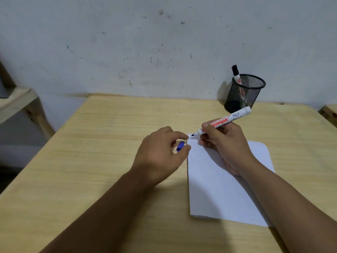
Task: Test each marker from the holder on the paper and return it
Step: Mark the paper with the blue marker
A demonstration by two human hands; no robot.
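My right hand (226,145) grips an uncapped white marker (230,119), whose dark tip touches the top left corner of the white paper (218,190). The marker's blue cap (180,146) sits in the curled fingers of my left hand (160,152), just left of the paper's edge. At the back right stands the black mesh holder (244,93), against the wall. One marker with a black cap (236,73) sticks out of the holder.
The wooden table (100,152) runs up to a grey wall at the back. A wooden shelf frame (20,105) stands off the table's left side. Another wooden edge (330,114) shows at the far right.
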